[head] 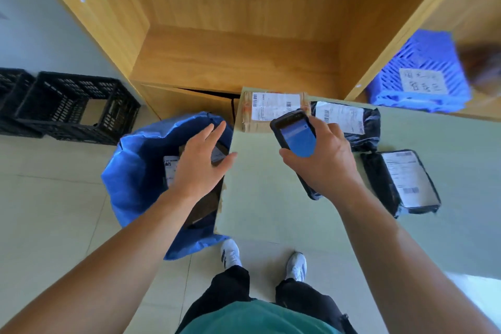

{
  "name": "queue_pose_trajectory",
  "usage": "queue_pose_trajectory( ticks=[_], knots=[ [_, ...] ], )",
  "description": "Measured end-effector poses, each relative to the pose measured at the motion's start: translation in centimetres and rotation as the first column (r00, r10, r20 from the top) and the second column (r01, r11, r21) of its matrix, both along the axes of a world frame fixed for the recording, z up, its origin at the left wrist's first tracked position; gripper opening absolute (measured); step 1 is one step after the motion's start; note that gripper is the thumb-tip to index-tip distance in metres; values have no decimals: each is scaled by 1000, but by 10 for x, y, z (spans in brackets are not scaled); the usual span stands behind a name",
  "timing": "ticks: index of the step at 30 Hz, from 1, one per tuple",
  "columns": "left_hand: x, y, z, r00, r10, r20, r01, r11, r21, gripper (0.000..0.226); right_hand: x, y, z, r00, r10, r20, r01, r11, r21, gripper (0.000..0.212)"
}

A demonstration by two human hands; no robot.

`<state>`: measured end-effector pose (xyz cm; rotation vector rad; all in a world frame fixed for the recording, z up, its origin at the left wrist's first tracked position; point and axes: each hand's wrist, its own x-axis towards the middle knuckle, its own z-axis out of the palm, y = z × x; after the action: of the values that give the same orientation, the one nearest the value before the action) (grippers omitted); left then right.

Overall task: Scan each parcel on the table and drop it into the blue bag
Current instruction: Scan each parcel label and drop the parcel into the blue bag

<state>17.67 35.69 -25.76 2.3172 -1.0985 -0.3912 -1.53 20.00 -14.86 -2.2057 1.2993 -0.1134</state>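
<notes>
Three parcels point(273, 110) beyond right hand point(322, 163) gripping scanner point(296, 138), left hand point(200, 163) spread over blue bag point(135, 165)

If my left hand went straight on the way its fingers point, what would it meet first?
Likely the far rim of the blue bag, just past the left hand, then the brown cardboard parcel; depth unclear, it might pass above.

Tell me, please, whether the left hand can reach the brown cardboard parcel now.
Probably yes: the left hand hovers open above the blue bag, and nothing lies between it and the brown cardboard parcel.
</notes>
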Motion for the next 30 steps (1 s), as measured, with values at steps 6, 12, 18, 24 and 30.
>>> queue_pose_trajectory(
  ticks=[6, 12, 18, 24, 30],
  knots=[
    [-52, -70, 18, 989, -149, 18, 150, 987, -55, 80, -67, -36, 3, 993, -115, -10, 115, 993, 10, 89],
    [-121, -146, 14, 962, -269, 55, 273, 956, -104, 79, -149, -74, -3, 967, -256, -4, 256, 966, 20, 89],
    [-204, -213, -7, 922, -386, -30, 381, 918, -105, 85, -232, -112, -27, 933, -358, -37, 360, 930, 72, 87],
    [-280, -257, -47, 869, -472, -147, 482, 875, 45, 95, -288, -138, -57, 901, -426, -79, 432, 896, 99, 87],
    [-320, -279, -89, 852, -488, -188, 517, 840, 164, 110, -322, -152, -81, 882, -456, -120, 469, 876, 115, 88]
  ],
)
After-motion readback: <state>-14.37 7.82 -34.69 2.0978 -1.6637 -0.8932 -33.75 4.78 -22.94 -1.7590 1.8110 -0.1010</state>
